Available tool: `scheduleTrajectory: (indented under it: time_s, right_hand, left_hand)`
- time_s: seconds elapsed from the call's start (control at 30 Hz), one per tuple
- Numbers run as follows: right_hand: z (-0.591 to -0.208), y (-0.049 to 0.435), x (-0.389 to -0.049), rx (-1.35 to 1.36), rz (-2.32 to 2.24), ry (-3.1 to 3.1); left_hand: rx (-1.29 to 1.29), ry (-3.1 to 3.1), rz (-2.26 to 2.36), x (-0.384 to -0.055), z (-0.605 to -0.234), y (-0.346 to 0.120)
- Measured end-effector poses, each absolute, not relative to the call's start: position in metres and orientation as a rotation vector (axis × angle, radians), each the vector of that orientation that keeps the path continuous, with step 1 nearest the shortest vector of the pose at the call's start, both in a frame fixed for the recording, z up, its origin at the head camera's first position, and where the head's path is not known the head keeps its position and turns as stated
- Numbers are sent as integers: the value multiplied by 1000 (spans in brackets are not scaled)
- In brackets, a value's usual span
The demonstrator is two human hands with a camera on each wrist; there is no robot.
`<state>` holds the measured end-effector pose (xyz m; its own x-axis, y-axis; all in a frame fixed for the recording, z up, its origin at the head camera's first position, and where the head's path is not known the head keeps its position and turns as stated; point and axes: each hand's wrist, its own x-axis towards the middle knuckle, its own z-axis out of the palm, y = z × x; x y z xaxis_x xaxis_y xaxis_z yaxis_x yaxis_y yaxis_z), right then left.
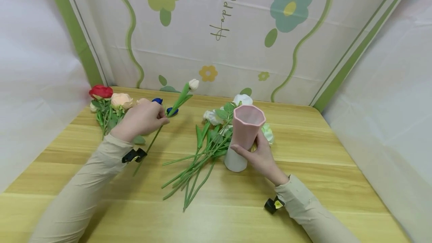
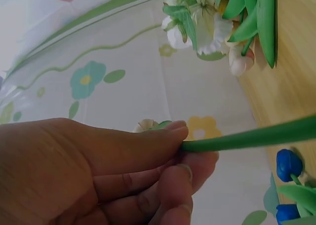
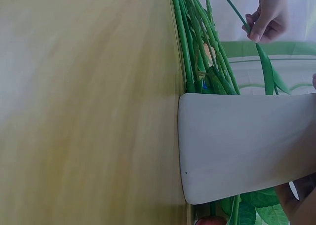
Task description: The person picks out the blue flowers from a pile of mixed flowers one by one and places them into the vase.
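Observation:
My left hand [image 1: 145, 118] pinches the green stem [image 2: 247, 140] of a white tulip [image 1: 194, 84] between thumb and fingers. The tulip slants above the table, bloom up to the right and stem end down toward the table's front left. My right hand [image 1: 261, 156] grips a pink-to-white vase [image 1: 241, 134] round its right side. Upright on the table, the vase shows its wide, faceted mouth. In the right wrist view the vase's white lower part [image 3: 247, 141] fills the middle, and the left hand appears beyond it with the stem.
White flowers [image 1: 212, 117] with long green stems [image 1: 192, 171] lie just left of and behind the vase. On the left lie a red rose [image 1: 101, 92], peach roses [image 1: 121, 101] and blue tulips [image 1: 172, 111]. A printed cloth [image 1: 189, 48] hangs behind the wooden table [image 1: 303, 198].

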<state>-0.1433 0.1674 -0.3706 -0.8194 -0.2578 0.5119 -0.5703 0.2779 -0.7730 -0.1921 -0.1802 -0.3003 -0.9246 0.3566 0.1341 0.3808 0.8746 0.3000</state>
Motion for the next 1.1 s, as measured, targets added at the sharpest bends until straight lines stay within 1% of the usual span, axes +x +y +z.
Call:
scheduleTrajectory:
  time_s: [0.13,0.33,0.57,0.67,0.97,1.1]
  right_hand:
    - [-370,168,-143,765,1548,-2272]
    - [-371,168,-144,758,1538,-2281]
    - [-399,177,-164,761,1559,-2256]
    - [-401,179,-166,769,1570,-2244]
    - [-400,177,-164,765,1568,-2249]
    - [-386,172,-155,764,1544,-2252]
  left_hand:
    - [-636,-2970,-554,-187,-301,-171]
    - [-719,-2904,-518,-183,-307,-161]
    - [-781,-2929,-554,-183,-318,-146]
    - [-810,-2942,-571,-182,-322,-140]
    - [-925,-2901,-601,-178,-331,-127]
    - [-932,-2911,-567,-178,-335,-121]
